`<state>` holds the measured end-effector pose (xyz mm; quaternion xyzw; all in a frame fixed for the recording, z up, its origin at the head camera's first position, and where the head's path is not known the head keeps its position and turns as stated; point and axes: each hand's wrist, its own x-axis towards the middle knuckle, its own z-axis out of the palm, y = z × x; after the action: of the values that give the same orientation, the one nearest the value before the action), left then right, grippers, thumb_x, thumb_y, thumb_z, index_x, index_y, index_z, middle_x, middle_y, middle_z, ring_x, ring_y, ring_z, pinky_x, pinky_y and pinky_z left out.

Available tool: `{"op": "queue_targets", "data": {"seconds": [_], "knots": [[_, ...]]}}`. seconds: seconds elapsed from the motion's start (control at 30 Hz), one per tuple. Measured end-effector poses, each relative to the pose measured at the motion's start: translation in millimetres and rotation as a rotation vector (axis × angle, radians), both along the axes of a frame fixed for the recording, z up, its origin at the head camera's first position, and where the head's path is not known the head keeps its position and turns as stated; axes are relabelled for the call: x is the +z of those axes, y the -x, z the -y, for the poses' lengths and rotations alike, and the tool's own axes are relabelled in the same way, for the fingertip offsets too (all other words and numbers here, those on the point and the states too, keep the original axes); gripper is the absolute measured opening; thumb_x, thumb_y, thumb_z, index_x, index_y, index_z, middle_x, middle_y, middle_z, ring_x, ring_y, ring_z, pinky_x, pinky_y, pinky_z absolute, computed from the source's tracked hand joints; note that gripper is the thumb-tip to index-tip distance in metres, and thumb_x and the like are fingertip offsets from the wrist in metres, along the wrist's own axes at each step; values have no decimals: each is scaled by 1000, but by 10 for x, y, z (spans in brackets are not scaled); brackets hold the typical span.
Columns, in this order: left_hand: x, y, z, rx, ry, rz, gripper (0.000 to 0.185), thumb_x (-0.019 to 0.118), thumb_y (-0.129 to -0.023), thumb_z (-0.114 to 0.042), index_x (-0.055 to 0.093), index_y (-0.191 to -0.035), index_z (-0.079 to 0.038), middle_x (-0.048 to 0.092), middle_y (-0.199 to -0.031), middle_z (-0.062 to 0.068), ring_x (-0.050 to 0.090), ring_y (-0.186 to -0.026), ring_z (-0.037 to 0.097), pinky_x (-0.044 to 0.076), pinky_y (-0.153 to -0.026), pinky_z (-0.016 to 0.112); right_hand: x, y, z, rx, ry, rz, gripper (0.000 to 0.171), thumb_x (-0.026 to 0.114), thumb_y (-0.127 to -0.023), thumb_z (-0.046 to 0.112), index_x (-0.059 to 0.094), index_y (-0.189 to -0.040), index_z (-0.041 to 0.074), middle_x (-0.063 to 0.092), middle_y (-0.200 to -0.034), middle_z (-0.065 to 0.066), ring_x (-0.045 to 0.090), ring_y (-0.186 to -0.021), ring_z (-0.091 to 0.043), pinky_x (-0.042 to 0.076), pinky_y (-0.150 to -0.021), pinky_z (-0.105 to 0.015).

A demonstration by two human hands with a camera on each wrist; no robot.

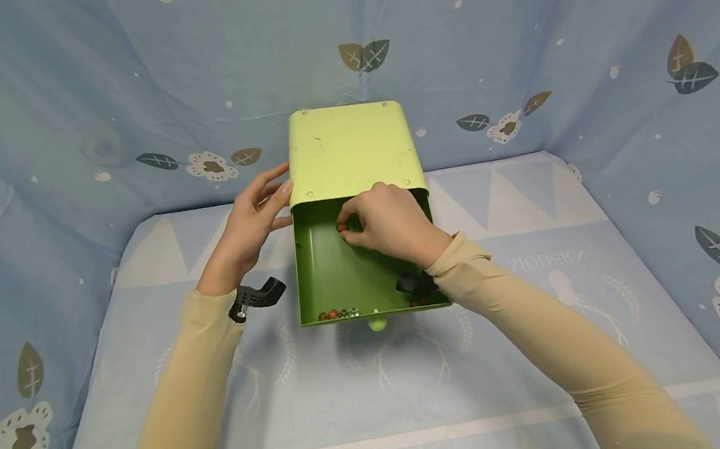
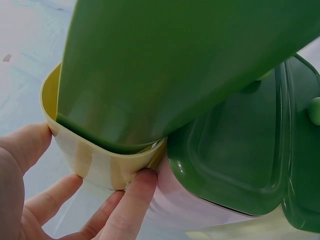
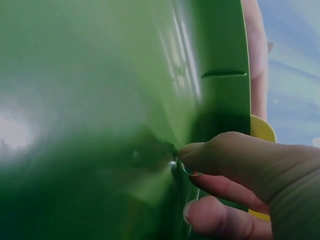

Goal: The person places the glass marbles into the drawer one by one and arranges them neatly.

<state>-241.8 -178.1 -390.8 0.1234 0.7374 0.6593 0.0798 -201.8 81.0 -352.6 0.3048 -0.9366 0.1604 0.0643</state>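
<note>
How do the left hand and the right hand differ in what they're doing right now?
The left hand is outside the drawer, fingers fairly straight against the casing at its corner; the right hand is inside the drawer. The left hand holds nothing; the right hand pinches a small red bead. Both wear tan sleeves and touch the same green box.

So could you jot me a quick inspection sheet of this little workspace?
Surface: pale blue patterned cloth.
Job's things: light green cabinet with its dark green drawer pulled out; small red and silvery beads along the drawer's front edge.
Clutter: nothing seen.
Hands: left hand touches the cabinet's left side; right hand pinches a red bead inside the drawer.
Cables: nothing seen.
Surroundings: blue leaf-and-flower fabric walls.
</note>
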Motion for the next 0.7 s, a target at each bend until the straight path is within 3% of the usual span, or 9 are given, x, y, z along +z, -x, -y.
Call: {"op": "queue_targets", "data": {"seconds": [0.7], "knots": [[-9,0,8,-7,3,-7,61,59,-115,-41,41,-171,-25,45,-163,17,53,-144,35,54,-114,55,-29,-17,9,-8,8,-18,8,86,-99,22,88,-103,16,65,-65,6,57,-58,-10,47,-52,-30]]}}
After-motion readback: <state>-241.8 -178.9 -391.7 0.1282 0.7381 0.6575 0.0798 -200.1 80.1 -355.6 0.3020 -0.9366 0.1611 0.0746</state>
